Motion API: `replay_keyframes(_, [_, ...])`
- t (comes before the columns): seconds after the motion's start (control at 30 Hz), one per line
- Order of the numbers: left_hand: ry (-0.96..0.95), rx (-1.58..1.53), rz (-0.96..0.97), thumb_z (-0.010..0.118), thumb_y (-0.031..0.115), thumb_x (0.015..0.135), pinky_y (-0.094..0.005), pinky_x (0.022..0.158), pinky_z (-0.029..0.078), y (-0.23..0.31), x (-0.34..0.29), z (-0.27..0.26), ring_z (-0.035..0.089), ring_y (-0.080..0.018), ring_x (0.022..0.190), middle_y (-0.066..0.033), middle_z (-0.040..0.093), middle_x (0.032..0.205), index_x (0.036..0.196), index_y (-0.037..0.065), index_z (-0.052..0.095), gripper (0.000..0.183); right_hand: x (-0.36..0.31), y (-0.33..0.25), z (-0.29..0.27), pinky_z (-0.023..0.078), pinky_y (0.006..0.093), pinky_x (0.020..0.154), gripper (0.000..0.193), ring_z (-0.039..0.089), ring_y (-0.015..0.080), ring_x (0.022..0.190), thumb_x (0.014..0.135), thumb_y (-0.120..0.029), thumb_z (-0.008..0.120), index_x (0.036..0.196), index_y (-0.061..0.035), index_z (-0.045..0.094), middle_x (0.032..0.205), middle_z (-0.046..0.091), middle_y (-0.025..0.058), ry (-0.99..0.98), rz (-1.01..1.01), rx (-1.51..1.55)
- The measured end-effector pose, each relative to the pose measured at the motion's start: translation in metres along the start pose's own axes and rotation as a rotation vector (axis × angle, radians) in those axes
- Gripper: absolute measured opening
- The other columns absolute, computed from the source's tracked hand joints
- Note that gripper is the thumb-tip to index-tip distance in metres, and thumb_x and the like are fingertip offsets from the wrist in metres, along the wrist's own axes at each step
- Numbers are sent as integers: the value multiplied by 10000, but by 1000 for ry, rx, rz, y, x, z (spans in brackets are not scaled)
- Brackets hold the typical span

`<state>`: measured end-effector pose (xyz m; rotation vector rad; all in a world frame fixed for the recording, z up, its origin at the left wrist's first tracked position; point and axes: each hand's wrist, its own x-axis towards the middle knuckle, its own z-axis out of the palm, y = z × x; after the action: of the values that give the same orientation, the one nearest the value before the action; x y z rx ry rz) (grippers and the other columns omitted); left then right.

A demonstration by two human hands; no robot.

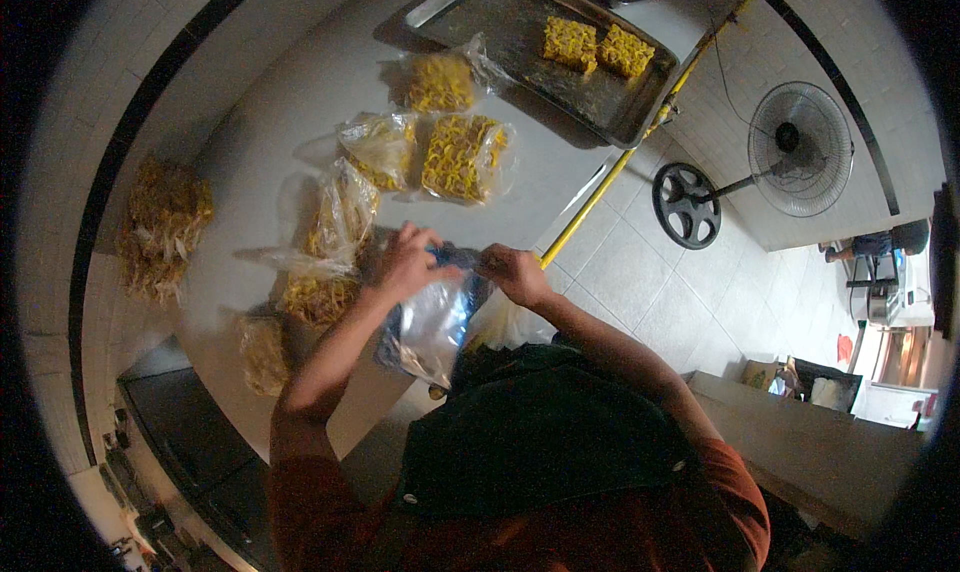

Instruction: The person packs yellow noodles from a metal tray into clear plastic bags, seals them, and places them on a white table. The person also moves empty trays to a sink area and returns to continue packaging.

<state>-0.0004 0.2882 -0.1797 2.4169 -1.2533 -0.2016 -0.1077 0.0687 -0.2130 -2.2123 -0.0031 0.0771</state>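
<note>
Free to pass along the worktop [548, 184] strip between yellow rail [600, 192] and rightmost bagged noodle cake [463, 159]; blocked ahead by baking tray [480, 37], leftward by other noodle packs [343, 212].

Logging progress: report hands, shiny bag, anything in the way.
Left hand, right hand at shiny bag, grip unclear. Bag contents unclear. Bagged yellow food beside left forearm.

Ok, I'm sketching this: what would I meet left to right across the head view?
Crinkled yellow-brown heap, bare left hand, bare right hand, two squarish yellow noodle-like blocks, round wire-caged standing fan.
</note>
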Motion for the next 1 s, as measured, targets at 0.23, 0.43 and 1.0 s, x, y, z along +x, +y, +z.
replay_keyframes(0.23, [334,-241,15,780,457,650,-414,983,316,72,43,-48,439,-311,1144,-143,494,1218,1233,81,480,756,13,-32,-69,329,231,499,340,407,62,568,843,-357,664,1009,-77,565,681,513,-25,90,362,790])
replay_keyframes(0.43, [-93,-1026,-283,697,249,798,-261,646,462,122,102,0,553,-89,649,-17,647,749,854,1,659,258,-9,-21,-148,314,189,526,227,413,37,583,896,-265,605,975,-54,579,737,516,-56,180,248,974])
replay_keyframes(1.0, [-715,-936,-410,656,230,838,-210,424,385,327,435,104,523,-53,537,-15,643,734,916,39,663,207,-104,246,-366,274,227,407,307,371,63,461,916,-389,535,833,-95,561,584,434,-39,708,490,1166])
